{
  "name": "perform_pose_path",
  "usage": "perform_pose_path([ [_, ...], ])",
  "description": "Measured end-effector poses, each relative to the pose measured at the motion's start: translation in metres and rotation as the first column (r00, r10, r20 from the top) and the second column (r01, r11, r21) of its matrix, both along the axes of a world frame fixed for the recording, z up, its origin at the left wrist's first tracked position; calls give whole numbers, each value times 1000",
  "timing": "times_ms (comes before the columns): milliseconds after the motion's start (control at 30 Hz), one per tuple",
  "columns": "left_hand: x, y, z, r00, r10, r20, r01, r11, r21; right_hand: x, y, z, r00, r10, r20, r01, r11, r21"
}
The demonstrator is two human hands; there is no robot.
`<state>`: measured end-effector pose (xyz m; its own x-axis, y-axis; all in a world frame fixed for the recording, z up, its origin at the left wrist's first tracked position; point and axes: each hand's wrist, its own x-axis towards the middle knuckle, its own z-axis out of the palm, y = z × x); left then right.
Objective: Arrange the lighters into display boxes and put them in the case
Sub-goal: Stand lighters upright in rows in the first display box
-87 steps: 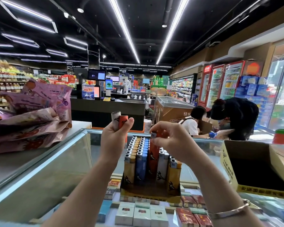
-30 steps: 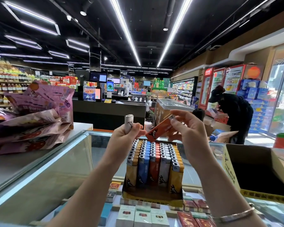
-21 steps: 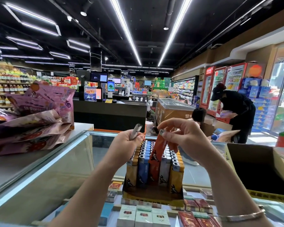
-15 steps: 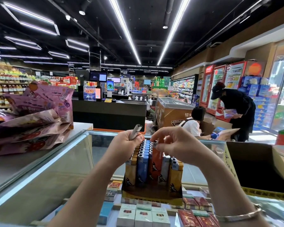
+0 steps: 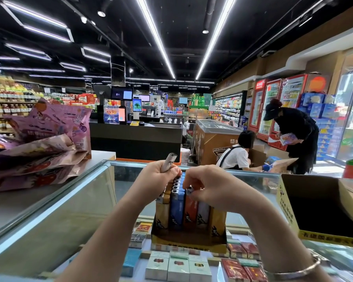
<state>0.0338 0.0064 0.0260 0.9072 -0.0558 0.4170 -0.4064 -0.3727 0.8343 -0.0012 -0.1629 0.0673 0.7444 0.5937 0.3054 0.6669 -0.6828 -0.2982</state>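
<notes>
A white lighter (image 5: 168, 162) juts from the clenched left hand (image 5: 158, 178), long axis tilted up and right, above the display box (image 5: 189, 238) on the glass case (image 5: 73, 202). The right hand (image 5: 209, 187) pinches the red lighter (image 5: 190, 208) standing upright in its row — fingers hiding its cap. An open carton (image 5: 322, 210) sits to the right — purple snack bags (image 5: 39, 143) left.

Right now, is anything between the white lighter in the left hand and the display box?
Yes: the right hand rests on the lighter tops, covering the display box rows right of the white lighter in the left hand.
</notes>
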Motion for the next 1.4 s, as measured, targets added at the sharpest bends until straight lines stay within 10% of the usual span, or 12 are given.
perform_pose_path([
  [367, -5, -1, 3, 999, -12, -30, 11, 999, -39, 3, 4, -2, 999, -32, -36, 30, 998, -50],
  [767, -9, 7, 15, 997, 44, 63, -5, 860, -510, 11, 0, -6, 983, -5, -185, 19, 997, 70],
  [1033, -17, 5, 21, 980, -199, 30, 177, 779, -602, 6, 7, -6, 986, 129, -103, -60, 863, 501],
  [1400, -12, 2, 16, 968, -158, 197, 243, 794, -558, 0, 19, -9, 998, 53, 23, -54, 702, 710],
])
